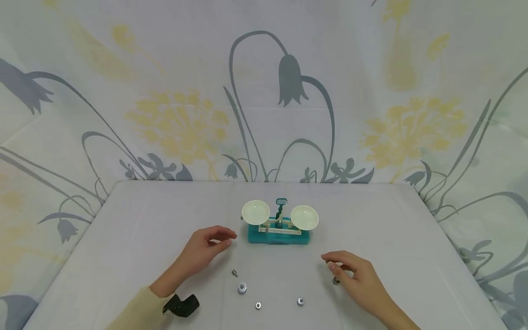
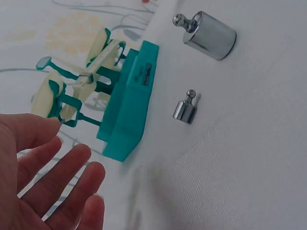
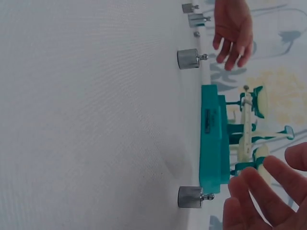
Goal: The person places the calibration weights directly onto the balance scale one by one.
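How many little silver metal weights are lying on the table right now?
5. Four lie in front of the teal balance scale: at and. One sits under the right hand at. More may be hidden.

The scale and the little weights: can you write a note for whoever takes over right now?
Left hand: open, holding nothing, beside the teal balance scale.
Right hand: open, fingers over one metal weight on the table; grip not visible.
Both cream pans hold nothing.
Four more weights stand on the table in front of the scale.
Done: no weight placed on a pan.
Left: every weight is off the scale.
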The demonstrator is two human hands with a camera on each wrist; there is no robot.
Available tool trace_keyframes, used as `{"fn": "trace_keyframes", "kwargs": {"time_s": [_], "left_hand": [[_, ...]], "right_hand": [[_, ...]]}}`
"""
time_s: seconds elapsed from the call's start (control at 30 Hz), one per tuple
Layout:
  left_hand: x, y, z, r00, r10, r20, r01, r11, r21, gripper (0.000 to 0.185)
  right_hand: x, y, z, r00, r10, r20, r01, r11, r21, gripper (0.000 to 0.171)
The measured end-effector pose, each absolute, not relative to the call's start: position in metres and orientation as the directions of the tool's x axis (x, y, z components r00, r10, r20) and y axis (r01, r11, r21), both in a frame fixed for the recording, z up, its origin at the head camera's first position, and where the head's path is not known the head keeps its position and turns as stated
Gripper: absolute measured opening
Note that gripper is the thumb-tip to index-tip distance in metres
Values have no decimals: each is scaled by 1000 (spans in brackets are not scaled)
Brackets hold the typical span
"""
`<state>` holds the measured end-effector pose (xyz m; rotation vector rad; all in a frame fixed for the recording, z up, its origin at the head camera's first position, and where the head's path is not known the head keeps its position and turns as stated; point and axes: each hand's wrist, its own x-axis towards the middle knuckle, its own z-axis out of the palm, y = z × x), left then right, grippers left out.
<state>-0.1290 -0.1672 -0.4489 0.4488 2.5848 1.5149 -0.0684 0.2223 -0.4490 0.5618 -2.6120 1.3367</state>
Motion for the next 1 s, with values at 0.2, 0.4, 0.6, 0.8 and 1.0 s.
{"fn": "trace_keyframes", "kwargs": {"time_s": [0.2,0.4,0.6,0.8,1.0], "left_hand": [[-151,-157,-459,-941,340,0,155,430,889,28],[-167,-148,-470,-940,341,14,179,457,871,44],[-178,-141,-470,-936,351,20,190,457,869,46],[-186,-134,-472,-919,391,48,232,438,869,37],[-188,-134,-477,-909,408,86,281,450,848,39]], "right_hand": [[-74,224,-456,-931,-273,244,-352,487,-799,15],[-77,226,-458,-947,-259,192,-301,490,-818,16],[-81,229,-456,-950,-262,168,-282,497,-821,17],[-83,237,-455,-946,-261,192,-307,529,-791,17],[-85,247,-454,-949,-238,206,-306,549,-778,15]]}}
